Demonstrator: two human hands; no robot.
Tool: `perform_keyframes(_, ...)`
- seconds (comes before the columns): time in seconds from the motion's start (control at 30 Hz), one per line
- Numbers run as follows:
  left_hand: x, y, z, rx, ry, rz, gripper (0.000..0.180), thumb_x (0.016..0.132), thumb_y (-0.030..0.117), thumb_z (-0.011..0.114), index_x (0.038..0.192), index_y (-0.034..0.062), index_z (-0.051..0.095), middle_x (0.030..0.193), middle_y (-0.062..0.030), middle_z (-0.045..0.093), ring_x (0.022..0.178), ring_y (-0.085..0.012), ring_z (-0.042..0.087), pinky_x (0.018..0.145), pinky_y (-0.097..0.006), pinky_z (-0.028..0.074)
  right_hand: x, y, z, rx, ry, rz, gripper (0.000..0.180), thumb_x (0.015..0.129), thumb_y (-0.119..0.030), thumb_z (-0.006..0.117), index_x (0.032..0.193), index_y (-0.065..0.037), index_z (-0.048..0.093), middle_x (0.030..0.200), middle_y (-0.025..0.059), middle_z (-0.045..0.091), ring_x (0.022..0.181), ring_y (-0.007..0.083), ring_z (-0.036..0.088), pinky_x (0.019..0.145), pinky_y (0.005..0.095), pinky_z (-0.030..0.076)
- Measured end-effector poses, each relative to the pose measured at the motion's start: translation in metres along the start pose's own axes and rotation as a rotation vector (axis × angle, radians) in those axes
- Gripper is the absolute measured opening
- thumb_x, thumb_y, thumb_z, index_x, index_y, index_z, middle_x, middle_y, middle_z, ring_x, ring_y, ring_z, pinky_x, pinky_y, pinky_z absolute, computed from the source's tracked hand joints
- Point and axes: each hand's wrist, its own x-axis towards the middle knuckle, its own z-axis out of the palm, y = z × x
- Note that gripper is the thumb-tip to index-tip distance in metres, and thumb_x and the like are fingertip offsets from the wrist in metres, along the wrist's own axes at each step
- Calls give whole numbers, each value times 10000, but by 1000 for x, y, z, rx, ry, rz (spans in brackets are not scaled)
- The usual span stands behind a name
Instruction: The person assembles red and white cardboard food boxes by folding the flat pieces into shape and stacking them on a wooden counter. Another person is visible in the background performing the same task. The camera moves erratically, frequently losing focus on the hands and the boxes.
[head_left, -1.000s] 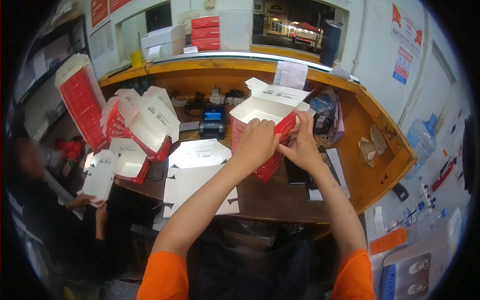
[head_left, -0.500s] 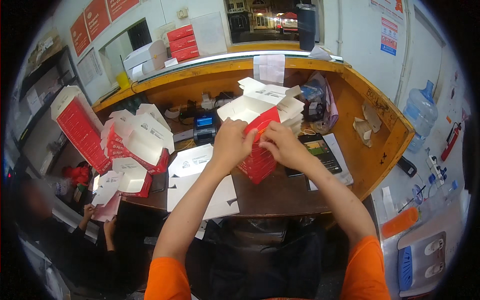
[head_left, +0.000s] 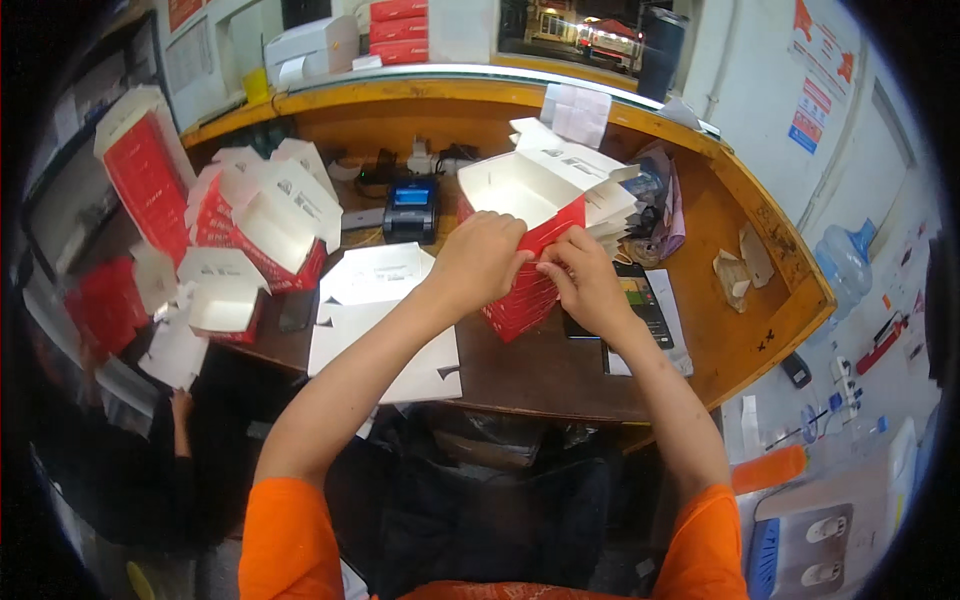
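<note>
Both my hands hold a red and white cardboard box (head_left: pixel 535 225) above the wooden desk (head_left: pixel 540 370). The box lies tilted with its white inside and open flaps turned up and away from me. My left hand (head_left: pixel 478 262) grips its near left side. My right hand (head_left: pixel 585 280) pinches a red flap on its near right side. Flat white box blanks (head_left: pixel 375 310) lie on the desk just under my left forearm.
A stack of folded red and white boxes (head_left: pixel 260 215) stands at the left, with a tall red one (head_left: pixel 145 175) behind. A small black printer (head_left: pixel 410 208) sits at the back. A dark phone-like device (head_left: pixel 640 300) lies at the right. Another person's hand (head_left: pixel 182 405) shows at lower left.
The view has tilted and shifted. My hands have kept hold of the box and worked its near red flap, with the box now sitting lower and more tilted.
</note>
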Motion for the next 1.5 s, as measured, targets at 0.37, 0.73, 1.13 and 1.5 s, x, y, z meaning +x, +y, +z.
perform_keyframes(0.37, 27, 1, 14, -34, -185, 54, 574, 914, 137, 637, 1455, 53, 464, 934, -206, 721, 889, -382, 716, 757, -476, 568, 3, -25, -1, -517, -125, -65, 252, 891, -95, 686, 1142, -81, 672, 1100, 131, 628, 1008, 364, 608, 858, 472, 434)
perform_keyframes(0.73, 21, 3, 15, 8, -281, 55, 528, 927, 198, 613, 1436, 99, 518, 962, -196, 728, 913, -361, 729, 776, -478, 576, 4, -18, 3, -553, -141, -78, 302, 854, -19, 676, 1152, -46, 631, 1109, 165, 629, 1060, 391, 594, 881, 478, 428)
perform_keyframes(1.13, -33, 22, 8, -77, 161, 138, 514, 857, 179, 701, 1328, 43, 546, 1283, -197, 583, 1192, -377, 560, 1035, -460, 438, -15, -9, 16, -331, 140, 4, 480, 800, -24, 739, 1232, -6, 531, 1174, 222, 558, 1140, 405, 531, 1005, 461, 422)
perform_keyframes(1.5, -218, -93, -28, -196, -791, -346, 523, 687, 270, 907, 1077, 22, 663, 1294, -193, 621, 1193, -375, 599, 1029, -428, 477, -13, -177, 15, 492, -469, -236, 94, 866, -102, 689, 958, -100, 705, 1001, 101, 675, 961, 263, 659, 838, 384, 523)
